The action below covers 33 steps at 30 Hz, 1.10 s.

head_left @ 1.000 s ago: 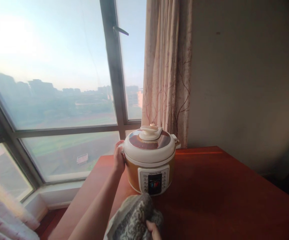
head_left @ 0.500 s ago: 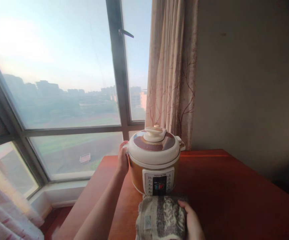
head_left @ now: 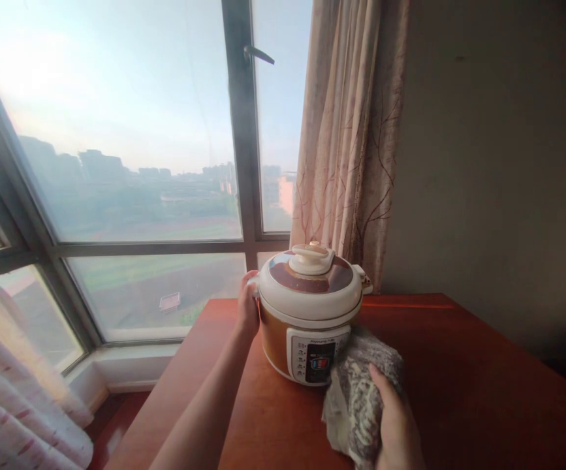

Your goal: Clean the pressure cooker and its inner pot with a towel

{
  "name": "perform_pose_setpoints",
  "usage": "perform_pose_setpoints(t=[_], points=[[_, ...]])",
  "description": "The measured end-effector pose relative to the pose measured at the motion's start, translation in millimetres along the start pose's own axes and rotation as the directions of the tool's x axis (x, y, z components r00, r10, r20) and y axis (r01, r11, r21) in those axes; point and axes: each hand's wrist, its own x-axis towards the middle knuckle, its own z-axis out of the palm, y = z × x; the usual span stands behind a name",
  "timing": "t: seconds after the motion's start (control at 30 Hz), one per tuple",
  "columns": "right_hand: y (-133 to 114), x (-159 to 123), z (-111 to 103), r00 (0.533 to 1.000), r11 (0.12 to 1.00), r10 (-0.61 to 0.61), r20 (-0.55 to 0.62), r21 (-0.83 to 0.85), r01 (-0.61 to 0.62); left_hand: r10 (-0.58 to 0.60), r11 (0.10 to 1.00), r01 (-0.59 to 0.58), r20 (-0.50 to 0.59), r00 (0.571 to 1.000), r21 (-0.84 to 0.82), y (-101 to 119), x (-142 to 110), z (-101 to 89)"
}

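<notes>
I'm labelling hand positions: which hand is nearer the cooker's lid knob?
Left. The left hand is on the cooker's side handle, left of and below the lid knob; the right hand is farther, low in front, holding the cloth.

Window (head_left: 140, 130) fills left and centre-left of frame; glass hazy, bright glare at upper left. Dark grey window frame (head_left: 241, 130), one bar leaning slightly, one crossing below mid-height. Handle (head_left: 260, 55) on the upright bar, top centre. Through glass: dim buildings (head_left: 100, 166) along skyline; orange-pink building (head_left: 286, 194) near centre; green strip of ground (head_left: 155, 271) lower down. Patterned curtain (head_left: 334, 130), branch print, hangs in folds at upper centre. Second curtain (head_left: 8, 372), pale with reddish marks, lower left. Wall (head_left: 483, 163), grey and shadowed, upper right; small mark (head_left: 459, 59) near its top. Reddish-brown worktop (head_left: 459, 391) across lower centre and right. Pale sill (head_left: 130, 365) and dark red floor (head_left: 126, 405), lower left.
</notes>
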Motion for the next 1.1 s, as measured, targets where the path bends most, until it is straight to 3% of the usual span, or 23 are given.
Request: perform_pose_setpoints(t=[0.07,0.1,0.13,0.17,0.2,0.27,0.3,0.37,0.47,0.6,0.7,0.77,0.93,1.03,1.1], points=[[-18.3,-7.1,18.2,0.976,0.976,-0.209,0.062,-0.049,0.212,-0.019,0.999,0.019,0.01,1.0,-0.028,0.2,-0.3,0.5],[-27.9,-9.0,27.2,0.926,0.924,-0.36,0.118,-0.095,0.371,-0.026,0.999,0.026,0.014,1.0,-0.04,0.2,-0.4,0.8],[-37.5,-9.8,36.0,0.832,0.824,-0.516,0.203,-0.148,0.547,-0.031,0.998,0.031,0.016,0.999,-0.047,0.2,-0.6,1.0],[-46.9,-9.5,44.3,0.692,0.672,-0.646,0.323,-0.188,0.716,-0.034,0.998,0.035,0.018,0.999,-0.053,0.2,-0.8,1.2],[-55.6,-8.7,52.1,0.522,0.487,-0.717,0.462,-0.205,0.849,-0.035,0.998,0.036,0.019,0.999,-0.057,0.1,-1.0,1.4],[-69.2,-6.4,65.6,0.217,0.142,-0.669,0.711,-0.164,0.976,-0.035,0.997,0.036,0.02,0.999,-0.062,-0.2,-1.4,1.7],[-73.1,-5.5,71.0,0.114,0.022,-0.584,0.804,-0.125,0.992,-0.034,0.997,0.035,0.021,0.999,-0.062,-0.2,-1.6,1.7],[-73.6,-4.9,78.0,-0.003,-0.105,-0.398,0.917,-0.042,0.994,-0.031,0.998,0.032,0.022,0.999,-0.057,0.1,-2.0,1.2],[-57.1,-5.2,78.0,-0.09,-0.139,-0.198,0.976,0.063,0.988,-0.03,0.999,0.031,0.027,0.999,-0.036,2.3,-2.3,-1.4],[-23.7,-7.0,66.0,-0.112,-0.147,-0.099,0.989,0.097,0.984,-0.055,0.998,0.055,0.053,0.997,-0.004,6.0,-1.6,-4.6],[-6.5,-13.9,57.5,-0.061,-0.15,-0.052,0.997,0.053,0.987,-0.066,0.998,0.066,0.047,0.997,0.007,6.2,-1.2,-4.2],[-0.9,-21.5,53.4,0.021,-0.086,-0.021,1.0,-0.022,0.996,-0.066,0.998,0.065,0.018,0.998,0.019,6.2,-3.4,-4.6],[-8.0,-38.9,42.7,0.327,0.163,0.082,0.941,-0.337,0.927,-0.108,0.99,0.112,-0.058,0.992,0.085,18.5,-26.4,-18.1],[-28.3,-42.0,35.3,0.409,0.353,-0.038,0.912,-0.371,0.859,-0.151,0.968,0.177,-0.151,0.977,0.175,38.3,-55.7,-29.8],[-46.3,-42.0,32.6,0.471,0.426,-0.093,0.877,-0.393,0.815,-0.126,0.956,0.175,-0.208,0.97,0.236,54.2,-84.4,-34.4]])
